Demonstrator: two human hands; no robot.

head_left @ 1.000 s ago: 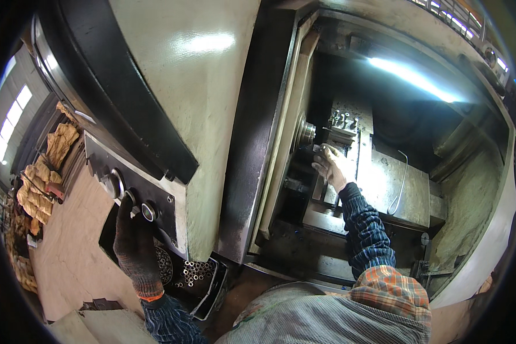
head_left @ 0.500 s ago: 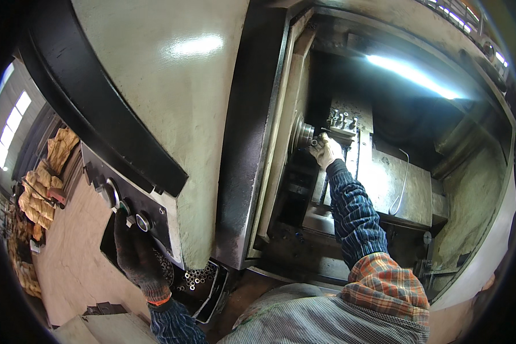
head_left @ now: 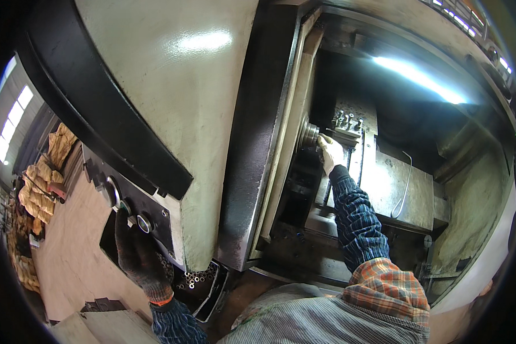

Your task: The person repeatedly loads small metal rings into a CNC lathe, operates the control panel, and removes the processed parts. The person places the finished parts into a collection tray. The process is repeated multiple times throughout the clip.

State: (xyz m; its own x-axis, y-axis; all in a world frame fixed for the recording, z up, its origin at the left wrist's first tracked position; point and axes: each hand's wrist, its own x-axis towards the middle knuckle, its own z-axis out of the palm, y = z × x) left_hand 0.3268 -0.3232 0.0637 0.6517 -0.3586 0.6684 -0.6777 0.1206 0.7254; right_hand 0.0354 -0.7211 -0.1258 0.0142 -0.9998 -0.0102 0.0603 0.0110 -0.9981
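My right hand (head_left: 331,153), in a white glove, reaches into the machine with its fingers closed at the face of the round metal chuck (head_left: 309,135). The small metal ring that showed at these fingertips is now hidden between the glove and the chuck. Just right of the hand stands the tool holder (head_left: 347,135) with several upright bolts. My left hand (head_left: 136,249), in a dark glove, lies along the control panel (head_left: 155,207), fingers stretched out. Its fingertips touch the panel by a green button (head_left: 122,205), beside a round silver-rimmed control (head_left: 145,223).
Below the panel stands a dark bin (head_left: 213,292) with several small metal rings (head_left: 195,280). A sliding door (head_left: 258,137) edges the opening on the left. A metal cover with a bent thin tube (head_left: 406,186) lies right of my forearm. A lamp (head_left: 419,79) lights the inside.
My right hand has moved the small metal ring left against the chuck, and the ring has gone out of sight. My left hand stays at the panel. The view has shifted slightly.
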